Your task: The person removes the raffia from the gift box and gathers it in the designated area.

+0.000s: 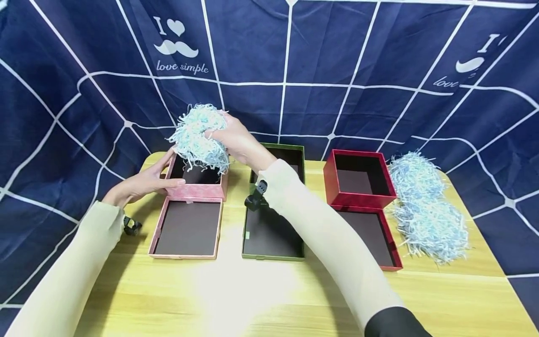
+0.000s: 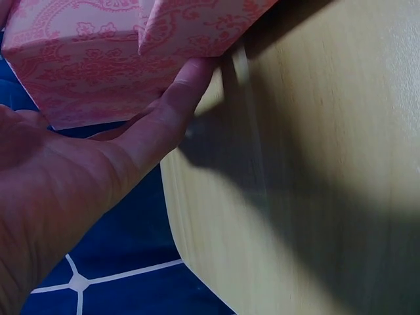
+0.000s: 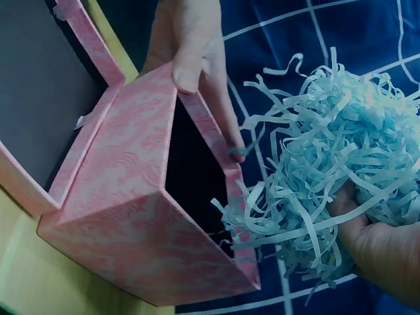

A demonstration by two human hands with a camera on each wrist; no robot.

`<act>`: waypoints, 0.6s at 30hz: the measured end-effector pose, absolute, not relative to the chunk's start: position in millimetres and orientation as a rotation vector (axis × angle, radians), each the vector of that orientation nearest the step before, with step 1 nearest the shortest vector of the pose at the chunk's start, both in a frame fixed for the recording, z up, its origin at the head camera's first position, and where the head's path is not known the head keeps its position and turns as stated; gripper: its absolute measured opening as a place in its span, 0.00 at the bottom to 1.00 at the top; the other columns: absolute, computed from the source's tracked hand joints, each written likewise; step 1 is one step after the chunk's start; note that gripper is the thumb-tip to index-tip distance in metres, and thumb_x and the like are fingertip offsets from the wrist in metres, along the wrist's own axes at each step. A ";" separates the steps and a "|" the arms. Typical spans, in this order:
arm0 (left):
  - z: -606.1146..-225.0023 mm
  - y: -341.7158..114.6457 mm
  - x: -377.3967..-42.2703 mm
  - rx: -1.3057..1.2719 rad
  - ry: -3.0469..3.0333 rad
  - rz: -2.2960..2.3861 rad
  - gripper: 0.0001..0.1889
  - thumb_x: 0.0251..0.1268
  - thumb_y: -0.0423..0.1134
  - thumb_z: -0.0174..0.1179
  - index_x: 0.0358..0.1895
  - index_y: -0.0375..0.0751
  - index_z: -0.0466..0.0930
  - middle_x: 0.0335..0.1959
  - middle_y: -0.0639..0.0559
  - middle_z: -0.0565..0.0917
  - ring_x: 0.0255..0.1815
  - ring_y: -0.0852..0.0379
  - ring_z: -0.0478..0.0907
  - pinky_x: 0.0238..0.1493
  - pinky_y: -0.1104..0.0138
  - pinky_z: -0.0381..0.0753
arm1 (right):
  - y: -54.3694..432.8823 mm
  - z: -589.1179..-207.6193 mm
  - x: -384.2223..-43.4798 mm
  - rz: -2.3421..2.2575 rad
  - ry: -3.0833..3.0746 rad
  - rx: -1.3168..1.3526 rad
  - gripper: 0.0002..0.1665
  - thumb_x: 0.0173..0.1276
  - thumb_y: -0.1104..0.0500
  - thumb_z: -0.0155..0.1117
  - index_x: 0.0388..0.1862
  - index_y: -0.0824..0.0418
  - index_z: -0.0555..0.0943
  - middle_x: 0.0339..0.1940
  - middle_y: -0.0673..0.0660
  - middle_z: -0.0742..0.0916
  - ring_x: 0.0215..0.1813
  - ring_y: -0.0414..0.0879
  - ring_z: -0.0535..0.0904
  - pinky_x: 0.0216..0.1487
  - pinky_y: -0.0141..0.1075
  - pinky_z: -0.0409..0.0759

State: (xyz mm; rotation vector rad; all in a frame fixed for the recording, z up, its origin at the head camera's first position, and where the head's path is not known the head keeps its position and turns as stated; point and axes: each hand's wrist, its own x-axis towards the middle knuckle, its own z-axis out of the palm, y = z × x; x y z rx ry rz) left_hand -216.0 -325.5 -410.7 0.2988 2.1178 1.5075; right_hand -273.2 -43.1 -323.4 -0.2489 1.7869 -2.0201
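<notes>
My right hand (image 1: 240, 140) grips a fluffy bundle of light blue shredded paper (image 1: 195, 135), raised over a pink patterned box (image 1: 204, 191). Loose strands hang down in front of the box's dark opening. My left hand (image 1: 143, 185) holds the box at its left side, the thumb on the front rim and the other fingers along the side wall. The pink box's hinged lid (image 1: 189, 229) lies folded open toward me. In the right wrist view, the right thumb presses into the shredded paper (image 3: 341, 157), and some strands overlap the box rim.
A green box (image 1: 294, 157), partly behind my right forearm, stands in the middle with its lid (image 1: 273, 234) laid open. Farther right is an open red box (image 1: 358, 180). Two more heaps of blue shredded paper (image 1: 429, 224) lie at the wooden table's right side. A blue curtain (image 1: 261, 51) hangs behind.
</notes>
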 end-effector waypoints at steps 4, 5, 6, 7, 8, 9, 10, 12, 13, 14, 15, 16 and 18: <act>-410.2 -322.9 -214.7 0.292 2.108 1.520 0.59 0.81 0.34 0.63 0.89 0.70 0.21 0.90 0.51 0.26 0.74 0.29 0.66 0.48 0.51 0.87 | -31.5 -314.8 -267.6 -2.039 1.796 -0.267 0.40 0.75 0.73 0.64 0.83 0.59 0.68 0.58 0.58 0.85 0.49 0.48 0.82 0.49 0.45 0.85; -409.8 -322.3 -214.8 0.296 2.114 1.519 0.59 0.81 0.33 0.63 0.89 0.71 0.21 0.90 0.51 0.26 0.73 0.30 0.67 0.47 0.52 0.87 | -28.3 -312.1 -266.0 -2.041 1.806 -0.265 0.41 0.75 0.73 0.64 0.84 0.59 0.67 0.59 0.58 0.85 0.49 0.48 0.82 0.48 0.44 0.84; -409.6 -321.8 -215.2 0.306 2.119 1.520 0.59 0.81 0.33 0.63 0.89 0.71 0.21 0.91 0.50 0.27 0.73 0.30 0.66 0.46 0.53 0.88 | -24.7 -309.2 -264.5 -2.048 1.813 -0.261 0.43 0.75 0.73 0.64 0.85 0.59 0.65 0.60 0.58 0.85 0.50 0.48 0.82 0.49 0.45 0.84; -409.5 -321.6 -215.9 0.313 2.122 1.519 0.59 0.81 0.33 0.63 0.89 0.71 0.21 0.91 0.49 0.27 0.74 0.30 0.65 0.45 0.53 0.88 | -20.9 -306.0 -263.0 -2.054 1.825 -0.257 0.44 0.75 0.73 0.64 0.87 0.58 0.64 0.62 0.58 0.84 0.51 0.48 0.82 0.50 0.45 0.84; -409.2 -321.5 -216.6 0.322 2.122 1.522 0.59 0.81 0.33 0.64 0.89 0.71 0.22 0.91 0.47 0.28 0.79 0.31 0.58 0.44 0.54 0.88 | -17.1 -302.9 -261.7 -2.059 1.838 -0.253 0.45 0.75 0.73 0.64 0.88 0.59 0.62 0.64 0.59 0.83 0.53 0.48 0.81 0.52 0.46 0.83; -408.7 -321.6 -217.2 0.328 2.124 1.517 0.60 0.80 0.33 0.64 0.89 0.71 0.21 0.90 0.47 0.27 0.83 0.33 0.50 0.44 0.55 0.87 | -13.4 -299.7 -260.4 -2.077 1.835 -0.250 0.45 0.75 0.74 0.64 0.88 0.59 0.62 0.66 0.60 0.83 0.54 0.49 0.81 0.55 0.48 0.84; -408.0 -321.7 -217.8 0.334 2.131 1.507 0.60 0.80 0.33 0.64 0.89 0.70 0.21 0.90 0.47 0.26 0.85 0.34 0.43 0.44 0.55 0.87 | -9.5 -296.7 -259.1 -2.088 1.837 -0.241 0.46 0.75 0.74 0.64 0.88 0.59 0.61 0.68 0.60 0.83 0.56 0.49 0.81 0.57 0.49 0.83; -407.6 -322.6 -218.8 0.345 2.144 1.483 0.60 0.80 0.35 0.65 0.89 0.70 0.21 0.90 0.49 0.24 0.87 0.35 0.35 0.48 0.55 0.87 | -1.1 -290.3 -256.1 -2.094 1.857 -0.229 0.48 0.75 0.73 0.64 0.90 0.59 0.58 0.73 0.59 0.80 0.59 0.48 0.80 0.61 0.50 0.81; -407.5 -323.5 -218.9 0.343 2.158 1.466 0.60 0.80 0.36 0.65 0.89 0.69 0.21 0.90 0.50 0.24 0.88 0.35 0.34 0.54 0.55 0.84 | 2.9 -287.8 -254.8 -2.104 1.849 -0.231 0.47 0.76 0.74 0.63 0.90 0.59 0.59 0.74 0.60 0.80 0.59 0.49 0.80 0.63 0.51 0.80; -407.4 -324.3 -218.9 0.343 2.167 1.452 0.60 0.79 0.36 0.65 0.89 0.69 0.21 0.90 0.51 0.24 0.88 0.36 0.33 0.58 0.54 0.82 | 6.8 -285.7 -253.7 -2.108 1.849 -0.224 0.48 0.76 0.74 0.63 0.90 0.59 0.58 0.75 0.60 0.79 0.60 0.49 0.80 0.63 0.51 0.79; -407.3 -324.7 -218.6 0.346 2.170 1.446 0.60 0.79 0.37 0.65 0.89 0.69 0.20 0.90 0.52 0.23 0.88 0.37 0.33 0.60 0.53 0.81 | 11.0 -283.5 -251.9 -2.119 1.842 -0.220 0.48 0.76 0.74 0.63 0.90 0.58 0.57 0.74 0.59 0.80 0.59 0.49 0.80 0.63 0.51 0.80; -407.6 -325.1 -218.2 0.343 2.167 1.447 0.60 0.79 0.37 0.65 0.89 0.69 0.20 0.90 0.52 0.24 0.88 0.35 0.37 0.61 0.52 0.80 | 15.5 -281.7 -250.3 -2.125 1.842 -0.224 0.48 0.76 0.74 0.62 0.90 0.59 0.56 0.73 0.60 0.79 0.58 0.48 0.80 0.61 0.49 0.80; -408.5 -325.9 -217.5 0.333 2.155 1.462 0.60 0.79 0.36 0.65 0.89 0.70 0.21 0.90 0.49 0.27 0.85 0.34 0.46 0.61 0.51 0.80 | 24.6 -278.4 -246.7 -2.151 1.827 -0.233 0.47 0.77 0.75 0.61 0.90 0.59 0.57 0.69 0.61 0.82 0.56 0.48 0.81 0.58 0.47 0.81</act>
